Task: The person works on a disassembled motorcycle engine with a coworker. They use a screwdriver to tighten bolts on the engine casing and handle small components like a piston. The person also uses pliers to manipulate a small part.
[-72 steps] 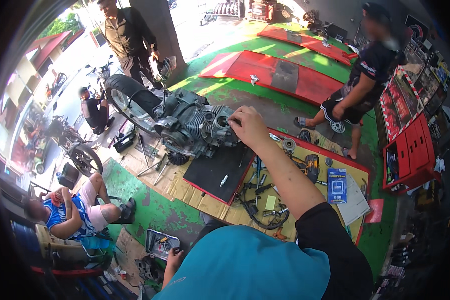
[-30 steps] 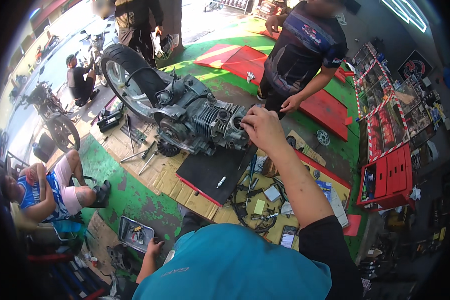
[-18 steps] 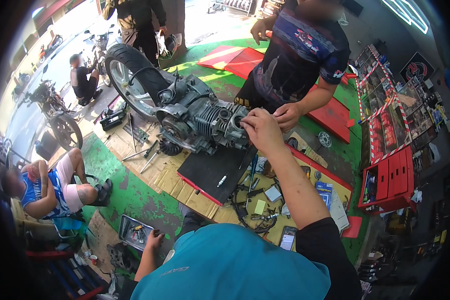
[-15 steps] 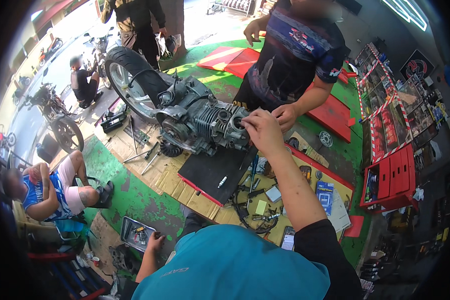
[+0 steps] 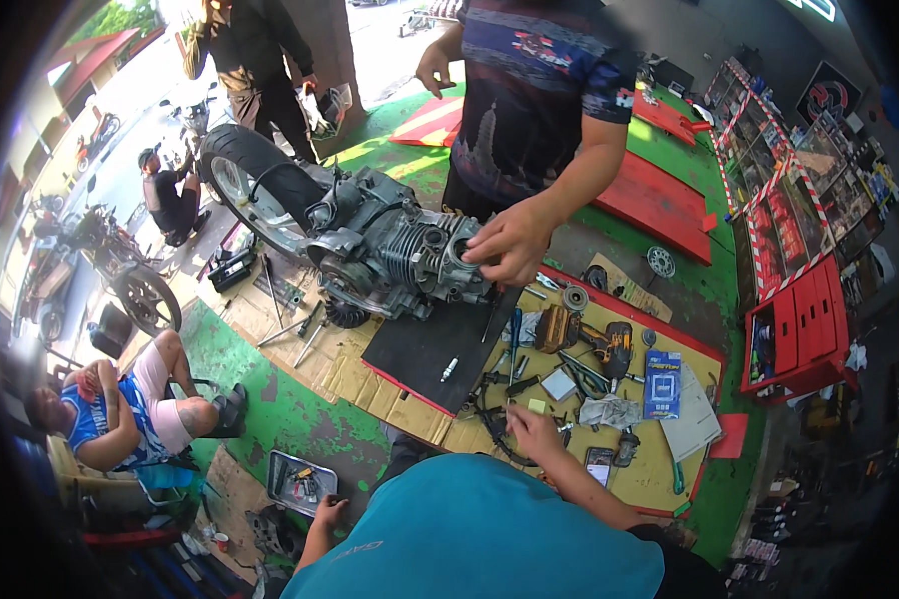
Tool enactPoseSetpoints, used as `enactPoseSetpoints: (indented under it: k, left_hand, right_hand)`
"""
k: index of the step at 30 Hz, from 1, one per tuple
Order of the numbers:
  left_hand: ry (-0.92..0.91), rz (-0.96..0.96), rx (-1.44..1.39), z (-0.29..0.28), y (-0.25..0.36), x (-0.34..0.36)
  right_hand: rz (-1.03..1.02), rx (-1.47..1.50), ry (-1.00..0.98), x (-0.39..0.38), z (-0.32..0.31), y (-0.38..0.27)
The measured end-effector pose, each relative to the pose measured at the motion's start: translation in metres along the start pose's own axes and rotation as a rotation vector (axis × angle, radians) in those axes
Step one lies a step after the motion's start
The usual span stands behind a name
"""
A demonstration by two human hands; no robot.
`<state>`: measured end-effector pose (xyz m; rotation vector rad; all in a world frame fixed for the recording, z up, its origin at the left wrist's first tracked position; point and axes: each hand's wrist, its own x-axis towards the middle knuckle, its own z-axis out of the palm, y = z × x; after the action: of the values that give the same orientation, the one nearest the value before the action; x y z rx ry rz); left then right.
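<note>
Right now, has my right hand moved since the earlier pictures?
Yes. Against the engine, your right hand has moved away from its cylinder end, back toward you, and is now near the yellow note.

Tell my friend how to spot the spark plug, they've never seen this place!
Start at the big grey engine by the black-tyred wheel. Below it in the picture is a flat black mat, and the spark plug lies on it. Unlike the long blue-handled tool just right of the mat, it's short, white and silvery.
</note>
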<state>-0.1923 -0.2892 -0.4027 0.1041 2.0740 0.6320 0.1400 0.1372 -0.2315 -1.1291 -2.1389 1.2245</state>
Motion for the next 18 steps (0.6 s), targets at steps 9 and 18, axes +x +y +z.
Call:
enactPoseSetpoints:
  k: [9, 18]
  left_hand:
    - [-0.101, 0.064, 0.025, -0.019, 0.063, 0.021]
    - [-0.126, 0.239, 0.084, -0.022, 0.104, 0.019]
  right_hand:
    - [0.365, 0.075, 0.009, -0.095, -0.009, 0.065]
    - [0.26, 0.128, 0.162, -0.091, -0.02, 0.066]
